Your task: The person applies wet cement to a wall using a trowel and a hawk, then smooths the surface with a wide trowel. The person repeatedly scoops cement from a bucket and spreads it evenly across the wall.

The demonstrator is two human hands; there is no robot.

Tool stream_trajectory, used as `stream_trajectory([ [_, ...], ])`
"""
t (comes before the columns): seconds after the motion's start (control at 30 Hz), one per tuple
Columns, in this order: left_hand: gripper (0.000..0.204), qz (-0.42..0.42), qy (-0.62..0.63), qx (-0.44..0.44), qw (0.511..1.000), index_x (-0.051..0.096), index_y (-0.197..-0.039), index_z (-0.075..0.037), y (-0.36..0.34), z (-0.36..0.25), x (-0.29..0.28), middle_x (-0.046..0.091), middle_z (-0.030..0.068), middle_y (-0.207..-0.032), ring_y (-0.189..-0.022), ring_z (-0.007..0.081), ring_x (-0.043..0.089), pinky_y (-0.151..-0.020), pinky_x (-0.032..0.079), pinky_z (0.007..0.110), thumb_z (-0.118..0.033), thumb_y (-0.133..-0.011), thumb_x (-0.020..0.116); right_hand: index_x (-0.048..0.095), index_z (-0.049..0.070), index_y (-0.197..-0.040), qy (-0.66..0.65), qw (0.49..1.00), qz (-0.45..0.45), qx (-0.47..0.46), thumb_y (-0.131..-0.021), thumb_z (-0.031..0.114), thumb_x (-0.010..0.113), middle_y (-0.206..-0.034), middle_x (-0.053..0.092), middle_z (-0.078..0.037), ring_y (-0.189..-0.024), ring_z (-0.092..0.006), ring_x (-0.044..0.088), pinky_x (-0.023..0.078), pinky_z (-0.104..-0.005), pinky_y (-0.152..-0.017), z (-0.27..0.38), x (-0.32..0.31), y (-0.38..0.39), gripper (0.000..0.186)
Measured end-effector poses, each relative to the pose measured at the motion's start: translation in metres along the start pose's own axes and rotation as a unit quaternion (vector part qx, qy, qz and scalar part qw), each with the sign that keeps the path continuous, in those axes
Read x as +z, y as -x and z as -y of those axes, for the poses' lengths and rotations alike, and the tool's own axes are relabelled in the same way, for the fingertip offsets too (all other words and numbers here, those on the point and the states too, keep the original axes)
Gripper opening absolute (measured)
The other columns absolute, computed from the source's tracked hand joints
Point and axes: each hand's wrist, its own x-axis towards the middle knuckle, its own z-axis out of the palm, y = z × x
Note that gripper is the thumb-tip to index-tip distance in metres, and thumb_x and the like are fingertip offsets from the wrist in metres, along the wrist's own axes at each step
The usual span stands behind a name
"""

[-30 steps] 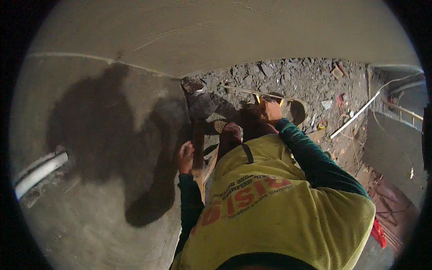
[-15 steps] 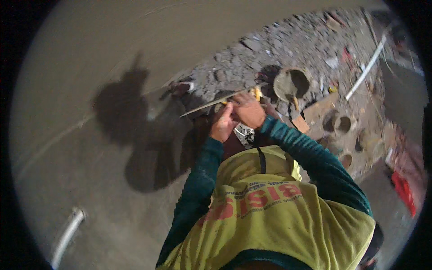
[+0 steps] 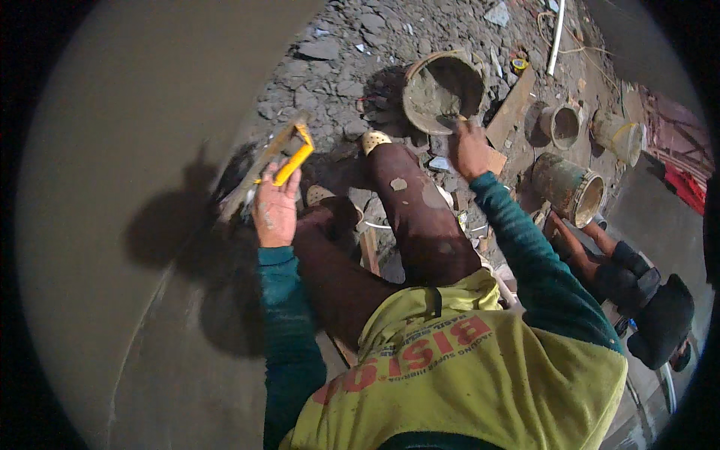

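Note:
My left hand (image 3: 275, 214) holds a plastering float (image 3: 302, 155) by its yellow handle, with the long, thin blade tilted beside the smooth grey wall. My right hand (image 3: 471, 150) is closed at the near rim of a mortar-crusted bucket (image 3: 430, 121), around what looks like a trowel's wooden handle, its tip just showing above the fingers. Grey wet mortar (image 3: 442, 86) lies inside the bucket. The trowel's blade cannot be made out.
Broken rubble (image 3: 319, 49) covers the ground ahead. A board (image 3: 511, 105) leans by the bucket. Further right stand a small pot (image 3: 562, 125) and dirty buckets (image 3: 566, 184). Another person (image 3: 634, 281) crouches at the right. A white pipe (image 3: 556, 37) lies at the far right.
My hands, together at the float before, have parted. The left keeps the float and has swung it left, near the wall; the right has moved to the handle at the bucket.

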Motion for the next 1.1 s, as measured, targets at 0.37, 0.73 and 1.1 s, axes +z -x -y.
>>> stream_trajectory([
  [0.37, 0.043, 0.195, -0.495, 0.086, 0.842, 0.043, -0.138, 0.008, -0.171, 0.049, -0.043, 0.049, 0.0224, -0.145, -0.141, 0.0358, 0.046, -0.12, 0.038, 0.054, -0.014, -0.104, 0.057, 0.056, 0.004, -0.125, 0.091, 0.969, 0.179, 0.142, -0.095, 0.039, 0.063, -0.116, 0.066, -0.027, -0.1, -0.0464, 0.067, 0.054, -0.0562, -0.084, -0.152, 0.171, -0.036, 0.047],
  [0.73, 0.037, 0.219, -0.253, 0.021, 0.942, 0.043, -0.133, 0.009, -0.206, 0.055, -0.059, 0.054, 0.0298, -0.14, -0.131, 0.0339, 0.057, -0.112, 0.05, 0.046, -0.017, -0.108, 0.051, 0.054, 0.003, -0.128, 0.204, 0.978, -0.024, -0.02, -0.083, 0.016, 0.069, -0.104, 0.065, -0.021, -0.088, -0.0393, 0.07, 0.056, -0.0526, -0.067, -0.148, 0.098, -0.079, 0.049],
  [1.1, 0.036, 0.191, -0.294, 0.015, 0.936, 0.045, -0.129, 0.008, -0.186, 0.045, -0.089, 0.056, 0.0287, -0.139, -0.13, 0.0314, 0.058, -0.11, 0.052, 0.044, -0.018, -0.107, 0.055, 0.052, 0.007, -0.129, 0.205, 0.967, 0.063, -0.141, -0.088, 0.008, 0.061, -0.116, 0.062, -0.017, -0.096, -0.037, 0.07, 0.057, -0.048, -0.077, -0.126, 0.142, -0.025, 0.042],
])
